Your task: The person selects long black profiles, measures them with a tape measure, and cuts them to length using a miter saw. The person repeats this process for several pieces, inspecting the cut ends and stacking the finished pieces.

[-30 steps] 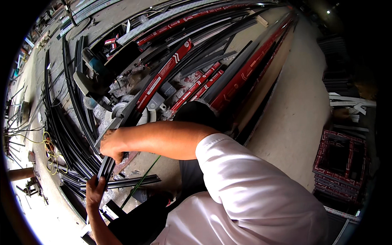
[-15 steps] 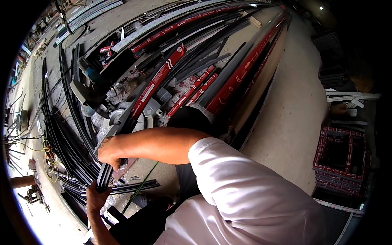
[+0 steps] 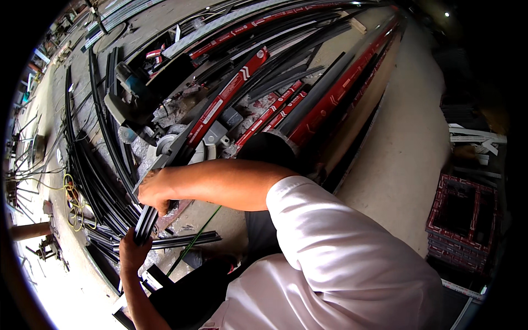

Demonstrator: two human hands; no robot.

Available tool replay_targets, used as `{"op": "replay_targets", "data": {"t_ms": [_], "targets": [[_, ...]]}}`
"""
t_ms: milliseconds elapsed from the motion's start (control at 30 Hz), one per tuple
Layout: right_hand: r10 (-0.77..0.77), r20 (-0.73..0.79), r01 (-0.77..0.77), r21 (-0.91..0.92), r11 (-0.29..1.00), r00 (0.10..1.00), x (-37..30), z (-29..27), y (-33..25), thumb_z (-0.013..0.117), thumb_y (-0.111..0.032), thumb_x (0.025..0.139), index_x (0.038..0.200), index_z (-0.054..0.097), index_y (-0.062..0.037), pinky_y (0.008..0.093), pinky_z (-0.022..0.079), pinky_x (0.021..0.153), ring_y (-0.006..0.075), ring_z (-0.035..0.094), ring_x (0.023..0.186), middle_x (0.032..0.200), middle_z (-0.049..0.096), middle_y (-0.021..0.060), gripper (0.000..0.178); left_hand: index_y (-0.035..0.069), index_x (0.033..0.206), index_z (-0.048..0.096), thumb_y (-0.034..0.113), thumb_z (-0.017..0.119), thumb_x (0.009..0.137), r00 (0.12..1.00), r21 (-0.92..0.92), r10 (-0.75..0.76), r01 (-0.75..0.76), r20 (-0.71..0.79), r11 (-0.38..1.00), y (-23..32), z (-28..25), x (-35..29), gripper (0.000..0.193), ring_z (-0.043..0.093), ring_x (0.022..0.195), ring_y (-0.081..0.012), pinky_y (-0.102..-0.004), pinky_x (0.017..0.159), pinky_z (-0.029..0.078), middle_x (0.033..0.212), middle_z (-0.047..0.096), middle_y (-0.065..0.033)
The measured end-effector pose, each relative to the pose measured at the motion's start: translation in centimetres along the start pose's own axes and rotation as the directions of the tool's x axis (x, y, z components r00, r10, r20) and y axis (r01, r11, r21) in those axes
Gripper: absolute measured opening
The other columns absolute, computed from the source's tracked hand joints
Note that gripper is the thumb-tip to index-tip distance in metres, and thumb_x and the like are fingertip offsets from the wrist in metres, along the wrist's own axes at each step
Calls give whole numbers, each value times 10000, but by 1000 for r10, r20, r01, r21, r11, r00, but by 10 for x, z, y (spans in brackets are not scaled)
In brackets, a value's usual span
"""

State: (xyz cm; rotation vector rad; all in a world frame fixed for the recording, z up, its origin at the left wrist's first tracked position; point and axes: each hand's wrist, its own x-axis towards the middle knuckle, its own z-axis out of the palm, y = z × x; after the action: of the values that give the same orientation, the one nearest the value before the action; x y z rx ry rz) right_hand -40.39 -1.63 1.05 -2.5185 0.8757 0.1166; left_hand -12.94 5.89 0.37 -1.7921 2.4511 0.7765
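A long dark profile point(image 3: 230, 88) with red printed film along its upper stretch lies slanting across the base of a chop saw point(image 3: 132, 102). Its grooved near end point(image 3: 145, 223) points down toward me. My left hand point(image 3: 133, 250) is closed round that near end. Farther up, my right hand point(image 3: 155, 191) grips the same profile from above, its forearm reaching across from the right. The saw's head is raised to the left of the profile; its grey round table point(image 3: 166, 144) shows just beyond my right hand. Part of the profile is hidden beneath that hand.
Bundles of black profiles point(image 3: 91, 165) lie left of the saw. Red-filmed profiles point(image 3: 335, 93) stretch away on the right. Short black offcuts point(image 3: 187, 240) and a green strip point(image 3: 192, 242) lie below. A stack of red-and-black frames point(image 3: 462, 220) stands far right. A yellow cable point(image 3: 74, 206) coils at left.
The whole scene has shifted slightly to the right in view. Both hands keep their hold on the profile, which lies at nearly the same slant on the saw.
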Motion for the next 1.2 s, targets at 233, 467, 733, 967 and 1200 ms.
{"op": "replay_targets", "data": {"t_ms": [233,467,733,967,1200], "targets": [[19,62,-21,28,999,998,-3,-8,4,882,-435,713,988,824,-40,485,597,875,329,756,1002,1018,795,154,485,46,1092,565,169,807,785,989,122,129,-119,-73,985,0,-2,2,410,705,850,-453,-521,719,549,888,712,-203],[97,99,-112,154,982,990,-15,-22,4,630,-715,872,1054,777,63,532,584,899,442,733,1027,1076,750,292,812,59,1175,582,133,778,788,983,138,165,-153,-83,979,0,-11,1,439,702,926,-442,-516,776,566,1026,706,-181],[238,167,-267,181,947,957,-17,-21,26,323,-771,1019,992,766,39,561,547,892,439,715,1014,1023,731,293,923,101,1347,563,116,730,835,994,89,103,-100,-29,991,-5,-19,-7,539,704,1064,-404,-486,892,579,1166,718,-172],[279,122,-292,104,951,952,-55,-45,53,356,-770,1012,948,742,7,540,522,786,421,696,890,922,718,255,870,134,1374,535,50,743,786,998,70,22,-27,65,997,-16,-21,-10,629,710,1068,-403,-476,910,581,1178,729,-158],[372,109,-380,61,923,922,-107,-54,106,512,-716,1002,748,664,33,472,396,587,289,465,577,593,487,156,805,99,1254,581,17,744,741,999,62,-1,-1,37,998,-35,-22,-15,545,711,994,-417,-487,839,572,1037,721,-159]]}}
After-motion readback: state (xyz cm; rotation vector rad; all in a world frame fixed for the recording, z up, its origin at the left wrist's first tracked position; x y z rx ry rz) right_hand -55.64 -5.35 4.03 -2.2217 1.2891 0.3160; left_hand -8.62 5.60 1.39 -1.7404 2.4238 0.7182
